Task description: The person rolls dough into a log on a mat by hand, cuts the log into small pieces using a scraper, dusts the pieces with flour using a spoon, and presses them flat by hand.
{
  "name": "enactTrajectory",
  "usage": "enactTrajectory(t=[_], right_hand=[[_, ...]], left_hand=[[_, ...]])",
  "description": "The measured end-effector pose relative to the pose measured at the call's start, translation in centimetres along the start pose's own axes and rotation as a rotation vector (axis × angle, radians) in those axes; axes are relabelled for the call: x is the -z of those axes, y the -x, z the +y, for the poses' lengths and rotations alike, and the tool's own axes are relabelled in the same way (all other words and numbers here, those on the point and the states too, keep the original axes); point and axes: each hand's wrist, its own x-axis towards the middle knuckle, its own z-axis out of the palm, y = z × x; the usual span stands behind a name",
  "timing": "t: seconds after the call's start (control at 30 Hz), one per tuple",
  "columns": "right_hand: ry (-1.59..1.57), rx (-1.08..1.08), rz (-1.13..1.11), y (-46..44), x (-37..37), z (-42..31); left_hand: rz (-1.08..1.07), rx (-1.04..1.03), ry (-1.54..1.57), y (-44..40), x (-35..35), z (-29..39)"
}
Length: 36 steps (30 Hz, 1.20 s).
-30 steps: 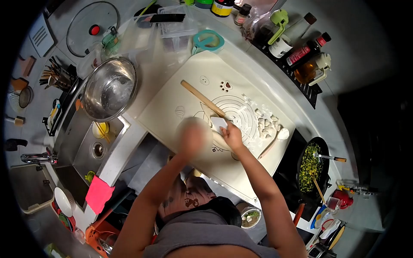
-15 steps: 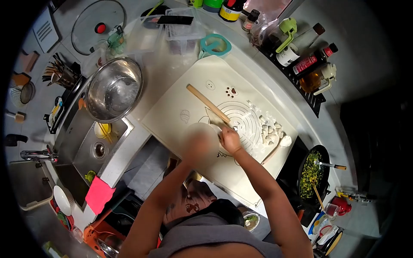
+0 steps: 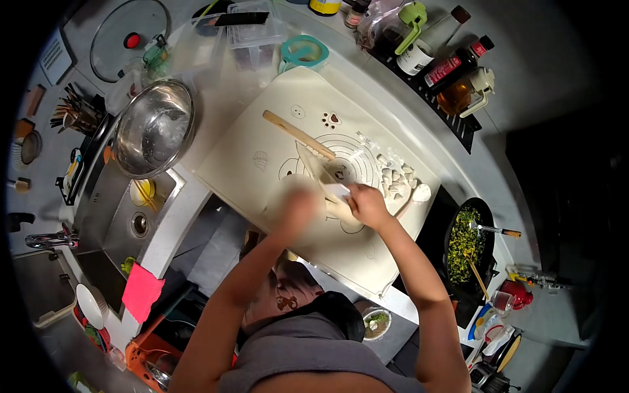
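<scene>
My left hand (image 3: 300, 204) is smeared by motion above the near side of a cream baking mat (image 3: 226, 167), so its fingers cannot be read. Just right of it, my right hand (image 3: 368, 205) is closed on a white edge of a pale, thin flat piece (image 3: 313, 164). That piece slants up toward the rolling pin; whether it is dough or a tool cannot be told. A wooden rolling pin (image 3: 298, 134) lies diagonally on the mat, beyond both hands. Small cut dough pieces (image 3: 396, 183) sit in a floury cluster to the right, beside a round dough lump (image 3: 421, 192).
A steel bowl (image 3: 156, 130) stands at the left, beside the sink (image 3: 118, 223). A pan of chopped greens (image 3: 468, 242) is at the right. Bottles (image 3: 452, 69) line the back rack. A teal-lidded container (image 3: 304, 51) stands behind the mat.
The whole view has shifted, with the scene sliding left and up. Over the mat, my right hand has moved rightward with the pale piece, showing more of its white edge. My left hand stays blurred.
</scene>
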Motion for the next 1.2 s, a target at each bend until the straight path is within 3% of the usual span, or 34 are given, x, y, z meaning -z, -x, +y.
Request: enactTrajectory(t=[0.07, 0.2, 0.57, 0.97, 1.2], right_hand=[[0.03, -0.033, -0.087, 1.3, -0.2, -0.1], [0.021, 0.02, -0.052, 2.1, -2.4, 1.1], [0.147, 0.077, -0.145, 1.2, -4.9, 1.1], [0.081, 0.152, 0.017, 1.7, -8.6, 2.5], [-0.14, -0.116, 0.369, 2.9, -9.2, 2.8]], left_hand=[[0.088, -0.051, -0.062, -0.1, -1.0, -0.5], [0.272, -0.143, -0.202, 0.1, -1.7, -1.8], [0.209, -0.239, -0.222, 0.2, 0.6, 0.8], [0.212, -0.262, -0.35, 0.3, 1.4, 2.7], [0.168, -0.283, -0.48, 1.3, 1.1, 1.5]])
